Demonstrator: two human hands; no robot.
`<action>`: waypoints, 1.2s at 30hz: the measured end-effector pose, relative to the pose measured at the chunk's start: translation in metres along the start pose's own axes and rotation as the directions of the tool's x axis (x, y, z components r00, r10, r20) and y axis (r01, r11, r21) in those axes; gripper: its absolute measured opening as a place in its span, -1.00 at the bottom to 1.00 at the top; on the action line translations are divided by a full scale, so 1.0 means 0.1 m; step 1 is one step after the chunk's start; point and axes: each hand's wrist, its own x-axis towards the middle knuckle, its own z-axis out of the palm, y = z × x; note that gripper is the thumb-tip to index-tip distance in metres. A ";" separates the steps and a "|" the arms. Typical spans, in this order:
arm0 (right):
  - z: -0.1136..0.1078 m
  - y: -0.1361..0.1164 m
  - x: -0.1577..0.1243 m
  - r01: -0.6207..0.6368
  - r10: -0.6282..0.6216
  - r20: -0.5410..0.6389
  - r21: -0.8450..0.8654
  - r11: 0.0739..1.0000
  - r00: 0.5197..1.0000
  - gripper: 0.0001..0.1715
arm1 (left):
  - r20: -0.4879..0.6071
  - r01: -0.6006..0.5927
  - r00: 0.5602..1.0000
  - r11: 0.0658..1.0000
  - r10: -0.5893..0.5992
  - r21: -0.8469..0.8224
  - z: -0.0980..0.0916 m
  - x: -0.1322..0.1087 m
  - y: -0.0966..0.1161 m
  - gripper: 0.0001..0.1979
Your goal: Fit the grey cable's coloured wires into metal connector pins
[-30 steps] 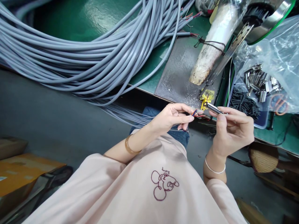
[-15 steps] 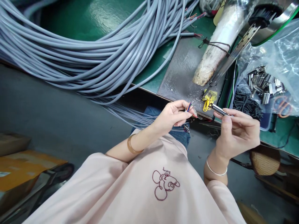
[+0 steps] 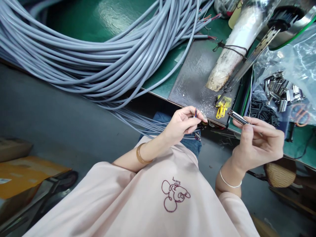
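Note:
Between its thumb and fingers, my left hand (image 3: 184, 123) pinches the coloured wires (image 3: 196, 112) at a cable's end. Most of that cable is hidden behind the hand. My right hand (image 3: 260, 141) is closed on a multi-pin connector (image 3: 238, 118), its row of contacts facing up. The connector and the wires are apart. Beyond the hands, a small yellow tool (image 3: 222, 108) lies on a dark metal plate (image 3: 190, 72) strewn with tiny bright bits, near the foot of a long metal rod (image 3: 251, 59).
A thick bundle of grey cables (image 3: 103, 62) crosses the bench and hangs over its edge. A wrapped white tube (image 3: 229, 56) leans over the plate. At right are metal connectors (image 3: 283, 89), black pieces (image 3: 264, 113), orange-handled scissors (image 3: 300, 115) and a plastic bag (image 3: 291, 56).
My right hand has moved right with the connector, away from the left hand. My left hand keeps nearly the same place, the wires turned slightly in its fingers. The view has shifted a little.

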 end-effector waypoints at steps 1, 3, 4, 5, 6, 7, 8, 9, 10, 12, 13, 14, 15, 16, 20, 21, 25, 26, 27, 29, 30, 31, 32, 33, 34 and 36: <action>0.00 0.00 0.00 0.005 -0.005 0.000 -0.010 1.000 1.000 -0.83 | 0.006 0.001 1.000 1.000 -0.001 -0.018 0.00 0.00 0.00 -0.80; 0.00 0.01 0.00 0.010 -0.010 0.005 -0.026 1.000 1.000 -0.85 | 0.031 0.019 0.999 0.998 -0.017 -0.060 0.00 -0.01 0.01 -0.76; -0.01 0.01 0.01 0.014 -0.013 0.006 -0.027 1.000 1.000 -0.86 | 0.041 0.029 0.999 0.997 -0.026 -0.073 0.01 -0.02 0.02 -0.75; -0.01 0.01 0.01 0.014 -0.014 0.001 -0.024 1.000 1.000 -0.86 | 0.042 0.033 0.999 0.997 -0.030 -0.075 0.01 -0.02 0.02 -0.75; -0.01 0.01 0.01 0.014 -0.014 0.000 -0.018 1.000 1.000 -0.85 | 0.036 0.031 0.999 0.998 -0.029 -0.063 0.02 -0.02 0.01 -0.75; -0.01 0.01 0.01 0.023 -0.023 -0.002 -0.011 1.000 1.000 -0.85 | 0.023 0.027 0.999 0.999 -0.026 -0.038 0.03 -0.03 0.01 -0.74; 0.00 0.00 0.02 0.030 -0.030 -0.005 -0.006 1.000 1.000 -0.85 | 0.007 0.020 1.000 1.000 -0.020 -0.005 0.03 -0.03 0.01 -0.73; 0.00 0.00 0.02 0.033 -0.033 -0.004 -0.005 0.999 0.999 -0.85 | -0.004 0.013 1.000 1.000 -0.013 0.029 0.04 -0.03 0.02 -0.72; 0.00 0.00 0.02 0.039 -0.039 -0.002 -0.005 0.999 0.999 -0.85 | -0.011 0.007 1.000 0.998 -0.007 0.059 0.05 -0.03 0.02 -0.72; 0.00 0.01 0.01 0.064 -0.064 0.002 -0.021 0.998 0.998 -0.86 | -0.004 0.002 1.000 0.994 -0.001 0.106 0.06 -0.03 0.05 -0.73; 0.00 0.02 0.00 0.092 -0.091 0.011 -0.046 0.995 0.996 -0.85 | 0.006 0.003 1.000 0.992 -0.004 0.124 0.06 -0.03 0.06 -0.74; 0.00 0.03 -0.01 0.129 -0.127 0.030 -0.081 0.988 0.991 -0.83 | 0.016 0.008 1.000 0.990 -0.010 0.137 0.06 -0.03 0.08 -0.75; -0.01 0.05 -0.02 0.173 -0.167 0.056 -0.119 0.978 0.984 -0.81 | 0.025 0.016 0.999 0.989 -0.020 0.146 0.06 -0.02 0.10 -0.75; -0.01 0.06 -0.04 0.209 -0.197 0.085 -0.157 0.965 0.977 -0.79 | 0.031 0.027 0.999 0.988 -0.032 0.153 0.06 -0.02 0.12 -0.76; -0.01 0.10 -0.09 0.219 -0.178 0.208 -0.195 0.956 0.962 -0.83 | 0.040 0.039 0.998 0.986 -0.047 0.163 0.07 0.01 0.18 -0.75; 0.00 0.10 -0.09 0.205 -0.157 0.239 -0.188 0.961 0.958 -0.87 | 0.046 0.034 0.998 0.985 -0.042 0.169 0.07 0.01 0.19 -0.76; 0.01 0.07 -0.09 0.185 -0.133 0.305 -0.151 0.971 0.943 -0.89 | 0.049 0.016 0.998 0.979 -0.026 0.202 0.10 0.02 0.19 -0.75; 0.01 0.06 -0.09 0.181 -0.134 0.303 -0.134 0.974 0.943 -0.86 | 0.051 0.013 0.998 0.978 -0.024 0.210 0.10 0.02 0.19 -0.73; 0.00 0.05 -0.08 0.174 -0.133 0.298 -0.115 0.978 0.945 -0.83 | 0.054 0.014 0.998 0.976 -0.026 0.217 0.11 0.02 0.18 -0.71; 0.00 0.04 -0.09 0.168 -0.141 0.281 -0.074 0.983 0.949 -0.80 | 0.070 0.016 0.997 0.974 -0.032 0.226 0.12 0.01 0.17 -0.69; 0.00 0.04 -0.09 0.168 -0.147 0.269 -0.059 0.984 0.952 -0.81 | 0.078 0.018 0.996 0.973 -0.037 0.229 0.13 0.00 0.16 -0.69; 0.00 0.04 -0.09 0.172 -0.154 0.259 -0.046 0.984 0.953 -0.81 | 0.090 0.021 0.995 0.972 -0.043 0.234 0.13 0.00 0.14 -0.69; 0.00 0.03 -0.10 0.176 -0.162 0.251 -0.034 0.984 0.954 -0.82 | 0.106 0.023 0.993 0.971 -0.050 0.239 0.13 -0.01 0.13 -0.70; 0.00 0.03 -0.10 0.180 -0.169 0.248 -0.023 0.983 0.954 -0.82 | 0.122 0.029 0.991 0.969 -0.060 0.245 0.13 -0.01 0.11 -0.71; 0.00 0.03 -0.10 0.182 -0.173 0.251 -0.012 0.983 0.952 -0.82 | 0.137 0.037 0.988 0.967 -0.073 0.251 0.13 -0.02 0.08 -0.72; 0.00 0.03 -0.11 0.180 -0.175 0.269 0.007 0.984 0.947 -0.81 | 0.156 0.060 0.982 0.964 -0.104 0.260 0.13 -0.03 0.04 -0.72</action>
